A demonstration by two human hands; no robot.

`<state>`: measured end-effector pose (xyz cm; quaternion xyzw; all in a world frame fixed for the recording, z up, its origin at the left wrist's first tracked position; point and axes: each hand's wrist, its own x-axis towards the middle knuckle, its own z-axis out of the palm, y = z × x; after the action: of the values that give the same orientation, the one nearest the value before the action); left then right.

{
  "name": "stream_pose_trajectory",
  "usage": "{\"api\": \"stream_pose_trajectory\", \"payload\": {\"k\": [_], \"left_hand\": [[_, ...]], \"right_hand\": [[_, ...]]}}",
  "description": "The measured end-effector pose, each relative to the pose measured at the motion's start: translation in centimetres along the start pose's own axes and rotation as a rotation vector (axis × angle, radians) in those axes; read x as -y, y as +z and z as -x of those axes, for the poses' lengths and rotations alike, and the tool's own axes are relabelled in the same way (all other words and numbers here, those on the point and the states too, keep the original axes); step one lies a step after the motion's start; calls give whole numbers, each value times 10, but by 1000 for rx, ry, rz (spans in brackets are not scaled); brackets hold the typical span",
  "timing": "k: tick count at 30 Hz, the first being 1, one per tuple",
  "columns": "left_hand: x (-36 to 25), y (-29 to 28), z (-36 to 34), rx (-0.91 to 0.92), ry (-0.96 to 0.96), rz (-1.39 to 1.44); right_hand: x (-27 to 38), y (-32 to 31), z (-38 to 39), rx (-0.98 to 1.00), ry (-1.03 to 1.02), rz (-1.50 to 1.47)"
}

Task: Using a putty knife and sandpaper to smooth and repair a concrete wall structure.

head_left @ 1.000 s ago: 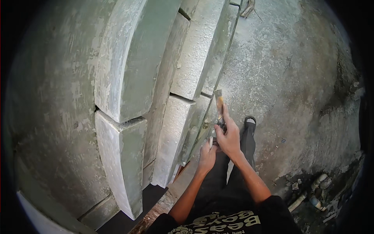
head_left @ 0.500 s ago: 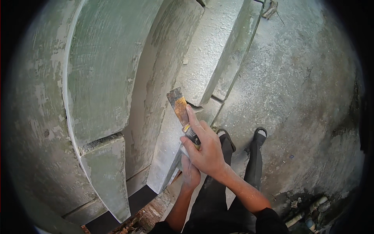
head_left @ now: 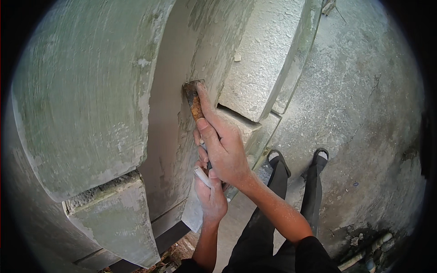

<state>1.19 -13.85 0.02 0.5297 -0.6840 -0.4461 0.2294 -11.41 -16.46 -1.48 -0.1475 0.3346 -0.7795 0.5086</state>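
A rusty putty knife (head_left: 195,101) points away from me, its blade tip against the scuffed grey-green wall surface (head_left: 214,41). Wrapped round its handle, my right hand (head_left: 225,148) is closed, with the index finger stretched along the blade. Just below it, my left hand (head_left: 211,195) is closed on a small whitish stick-like piece (head_left: 201,176), whose exact kind I cannot make out. The left fingers sit close under the knife's handle, which is mostly hidden; whether they touch it I cannot tell. Pale dust coats both hands.
To the left stands a curved greenish plastered panel (head_left: 91,91) with a gap above its lower block (head_left: 116,218). A rough pale ledge (head_left: 268,54) runs along the right, beside the dusty concrete floor (head_left: 355,123). Pipes (head_left: 364,255) lie at lower right, and my sandalled feet (head_left: 321,157) stand below.
My right hand has carried the putty knife up and left onto the wall. My left hand now shows more, with the whitish piece visible. The whole view has shifted.
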Motion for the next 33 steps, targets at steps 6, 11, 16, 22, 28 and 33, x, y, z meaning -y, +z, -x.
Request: {"api": "stream_pose_trajectory", "payload": {"k": [6, 11, 16, 22, 28, 33], "left_hand": [[-3, -11, -5, 70, 13, -104], [-13, -11, -5, 95, 64, -76], [-16, -13, -6, 128, 93, -183], [-19, -13, 0, 118, 78, -124], [-26, -13, -8, 131, 160, -216], [-35, -10, -14, 156, 56, -178]], "right_hand": [[-8, 12, -3, -108, -86, 60], [-5, 18, -2, -184, -104, 146], [-1, 17, -7, -187, -82, 70], [-7, 19, -2, -195, -101, 80], [-1, 21, -5, -218, -85, 72], [8, 18, -13, -230, -91, 94]]}}
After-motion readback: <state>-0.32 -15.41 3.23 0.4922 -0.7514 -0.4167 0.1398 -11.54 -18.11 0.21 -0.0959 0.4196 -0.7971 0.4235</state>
